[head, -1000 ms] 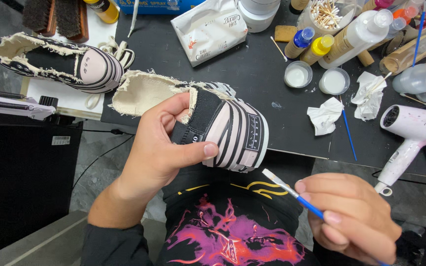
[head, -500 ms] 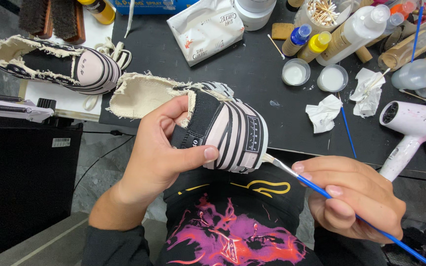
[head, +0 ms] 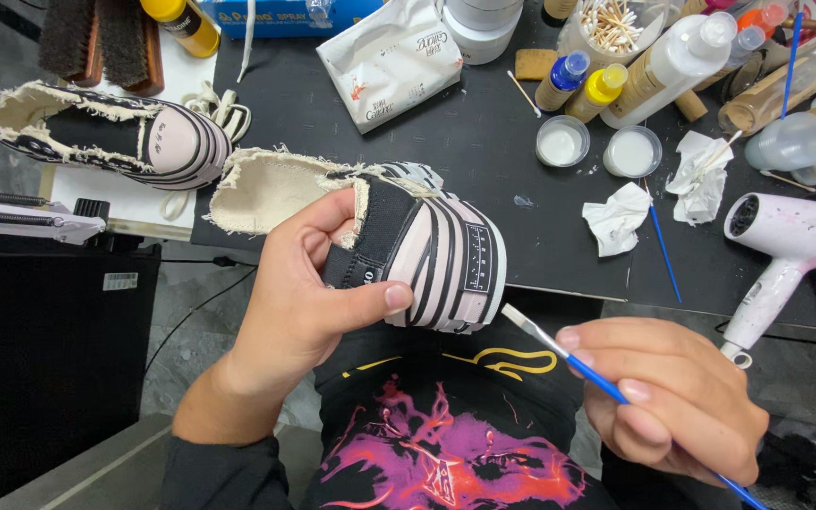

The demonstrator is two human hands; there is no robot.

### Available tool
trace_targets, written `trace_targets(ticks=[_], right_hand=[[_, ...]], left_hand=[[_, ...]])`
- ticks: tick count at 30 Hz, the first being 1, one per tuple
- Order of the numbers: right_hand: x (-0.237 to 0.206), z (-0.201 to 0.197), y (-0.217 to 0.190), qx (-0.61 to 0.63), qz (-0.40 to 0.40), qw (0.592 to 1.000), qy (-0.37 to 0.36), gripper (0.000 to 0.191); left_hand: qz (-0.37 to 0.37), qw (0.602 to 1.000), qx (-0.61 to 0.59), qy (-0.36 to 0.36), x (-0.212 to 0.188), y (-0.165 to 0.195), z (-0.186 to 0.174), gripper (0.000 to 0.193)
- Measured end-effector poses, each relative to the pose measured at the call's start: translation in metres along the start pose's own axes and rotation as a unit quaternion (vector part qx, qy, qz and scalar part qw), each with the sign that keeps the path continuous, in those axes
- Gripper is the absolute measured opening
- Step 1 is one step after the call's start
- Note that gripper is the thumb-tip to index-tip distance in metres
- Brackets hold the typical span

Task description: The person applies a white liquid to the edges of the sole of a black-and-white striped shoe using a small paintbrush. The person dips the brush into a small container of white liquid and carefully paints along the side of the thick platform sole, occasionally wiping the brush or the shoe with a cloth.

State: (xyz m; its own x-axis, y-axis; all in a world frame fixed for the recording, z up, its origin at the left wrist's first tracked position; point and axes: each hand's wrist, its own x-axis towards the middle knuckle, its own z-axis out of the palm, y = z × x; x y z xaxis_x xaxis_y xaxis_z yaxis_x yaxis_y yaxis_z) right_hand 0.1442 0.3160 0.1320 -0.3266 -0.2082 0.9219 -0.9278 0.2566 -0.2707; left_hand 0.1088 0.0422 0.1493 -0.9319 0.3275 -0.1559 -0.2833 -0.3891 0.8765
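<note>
Black work mat (head: pixel 484 179) crowded with bottles, two small dishes of white liquid (head: pixel 597 146) and crumpled tissues, and I'm working just off its near edge, over my lap. My left hand (head: pixel 304 293) is clamped around the striped sneaker (head: pixel 427 250), toe cap toward me. My right hand (head: pixel 672 397) pinches the blue-handled flat brush (head: pixel 559 345), bristles just short of the toe. The risk, I'd say: a wobble smears the black stripes, or a drip lands on my shirt (head: pixel 446 444).
</note>
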Motion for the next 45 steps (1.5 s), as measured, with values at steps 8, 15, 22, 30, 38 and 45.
trace_targets(ticks=[8,15,22,30,38,45], right_hand=[[-0.008,-0.005,-0.007,0.008,0.038,0.998,-0.049,0.011],[-0.006,-0.004,0.003,0.029,0.029,0.999,-0.020,0.007],[0.003,0.001,-0.008,0.010,0.037,0.999,-0.014,0.009],[0.002,-0.004,-0.014,0.014,0.039,0.996,-0.084,0.016],[0.006,-0.001,-0.014,-0.004,0.041,0.997,-0.072,0.016],[0.000,-0.008,-0.025,0.001,0.075,0.993,-0.087,0.015]], left_hand=[[0.000,1.000,0.001,-0.002,-0.002,-0.002,-0.001,0.062],[-0.001,1.000,0.003,0.000,-0.004,-0.003,0.002,0.064],[-0.007,1.000,0.013,0.007,-0.004,-0.003,0.003,0.065],[-0.008,1.000,0.012,0.009,-0.003,-0.003,0.003,0.064],[-0.005,1.000,0.017,0.013,-0.003,-0.003,0.004,0.063],[-0.004,1.000,0.010,0.008,-0.002,-0.005,0.003,0.063]])
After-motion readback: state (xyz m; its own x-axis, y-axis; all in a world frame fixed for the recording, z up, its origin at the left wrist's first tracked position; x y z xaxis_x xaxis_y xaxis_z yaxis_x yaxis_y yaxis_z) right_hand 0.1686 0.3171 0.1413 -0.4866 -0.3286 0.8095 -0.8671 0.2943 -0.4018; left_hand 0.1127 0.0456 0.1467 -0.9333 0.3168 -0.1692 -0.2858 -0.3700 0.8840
